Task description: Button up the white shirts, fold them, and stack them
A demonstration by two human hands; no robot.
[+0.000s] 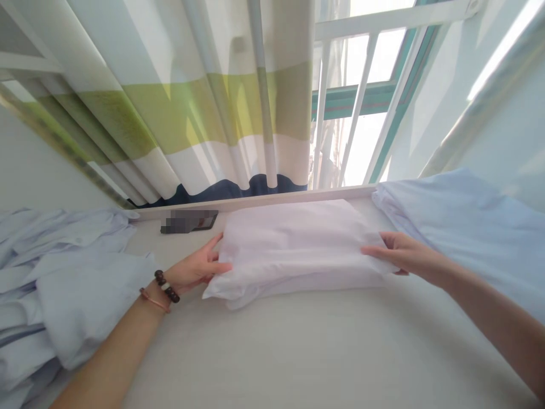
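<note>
A folded white cloth garment [298, 238] lies in a flat, layered rectangle on the pale surface in front of me; its exact kind does not show. At its left end, my left hand [204, 264] pinches the edge, thumb on top and the other fingers partly hidden. My right hand [398, 253] grips the opposite end the same way, with some fingertips tucked under the cloth. A loose corner of fabric sticks out at the lower left of the bundle. Dark beads and a thin copper-coloured bangle circle my left wrist.
Crumpled white clothes [80, 284] are heaped at the left. At the right lies a flat pile of light-blue folded cloth [468, 227]. Near the back ledge rests a dark, partly blurred flat object [206, 220]. Behind hang a striped curtain [191, 108] and a white railing [361, 85] before a window.
</note>
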